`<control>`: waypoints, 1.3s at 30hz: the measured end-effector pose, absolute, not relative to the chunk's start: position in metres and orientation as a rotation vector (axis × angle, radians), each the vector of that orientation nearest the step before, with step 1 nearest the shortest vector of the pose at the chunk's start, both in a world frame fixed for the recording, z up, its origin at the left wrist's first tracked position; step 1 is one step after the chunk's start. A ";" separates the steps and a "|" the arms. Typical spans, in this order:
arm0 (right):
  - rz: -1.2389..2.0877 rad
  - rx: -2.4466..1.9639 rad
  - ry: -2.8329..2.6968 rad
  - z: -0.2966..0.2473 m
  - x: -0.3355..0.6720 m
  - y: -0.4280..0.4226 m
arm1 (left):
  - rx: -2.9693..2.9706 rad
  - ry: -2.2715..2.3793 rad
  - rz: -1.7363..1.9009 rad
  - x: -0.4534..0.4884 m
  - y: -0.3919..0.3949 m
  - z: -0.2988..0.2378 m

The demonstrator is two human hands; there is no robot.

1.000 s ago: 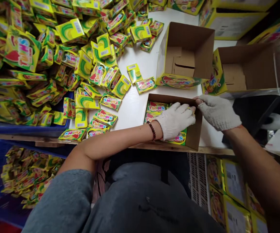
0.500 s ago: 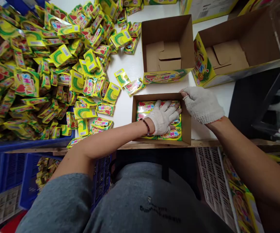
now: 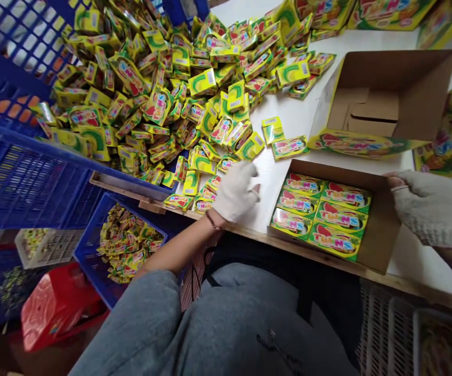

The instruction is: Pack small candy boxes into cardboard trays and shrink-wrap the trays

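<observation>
In the head view, an open cardboard carton (image 3: 380,230) sits at the table's front edge. Two columns of small yellow-green packs (image 3: 341,216) printed "TWINS" lie flat inside it, leaving a bare strip along the right. My right hand (image 3: 425,206), in a white fingerless glove, grips the carton's right rim, thumb on the inner side. My left hand (image 3: 236,193), gloved alike, is over the white table left of the carton, beside loose packs (image 3: 191,183). Its fingers are bent, with a gap between thumb and forefinger and nothing visible in it.
A large heap of packs (image 3: 159,107) spills from a blue crate (image 3: 69,159) on the left. Behind the carton stands a taller empty carton (image 3: 370,146); another printed carton (image 3: 451,130) is at right. Below left are a blue bin (image 3: 87,250) of packs and a red stool (image 3: 49,303).
My left hand has lifted off the packs in the carton and moved left toward the loose packs. The view has swung left. My right hand stays on the carton's rim.
</observation>
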State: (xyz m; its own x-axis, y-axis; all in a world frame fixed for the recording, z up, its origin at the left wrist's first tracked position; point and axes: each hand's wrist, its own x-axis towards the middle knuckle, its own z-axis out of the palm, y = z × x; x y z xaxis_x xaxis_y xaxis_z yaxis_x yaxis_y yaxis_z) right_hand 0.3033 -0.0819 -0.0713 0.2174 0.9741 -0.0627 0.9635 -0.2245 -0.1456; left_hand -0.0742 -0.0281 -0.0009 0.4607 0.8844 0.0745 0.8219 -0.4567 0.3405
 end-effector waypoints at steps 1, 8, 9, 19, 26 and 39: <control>0.203 -2.390 -1.887 -0.069 0.302 -0.083 | 2.405 1.666 0.203 -0.095 -0.026 0.000; 0.027 -2.073 -1.784 -0.027 0.252 -0.097 | 2.366 1.837 -0.214 -0.153 -0.016 -0.014; 0.064 -2.012 -1.771 -0.019 0.238 -0.098 | 2.434 1.800 -0.086 -0.149 -0.017 -0.015; 0.846 -1.821 -1.839 0.038 0.156 -0.086 | 2.615 0.992 0.786 -0.101 -0.040 -0.005; 1.170 -2.169 -1.900 -0.015 0.206 -0.101 | 2.349 1.536 0.086 -0.219 -0.034 0.018; 1.032 -1.958 -2.294 -0.017 0.155 -0.091 | 2.319 1.394 0.132 -0.194 -0.025 0.002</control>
State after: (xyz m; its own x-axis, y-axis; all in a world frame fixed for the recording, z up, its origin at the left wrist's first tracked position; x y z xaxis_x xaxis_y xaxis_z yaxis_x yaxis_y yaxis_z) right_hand 0.1552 -0.0910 -0.0171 -0.2450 0.8686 -0.4307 0.8985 0.0364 -0.4375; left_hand -0.1940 -0.0253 0.0016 0.4902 0.8609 -0.1364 0.8200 -0.4025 0.4068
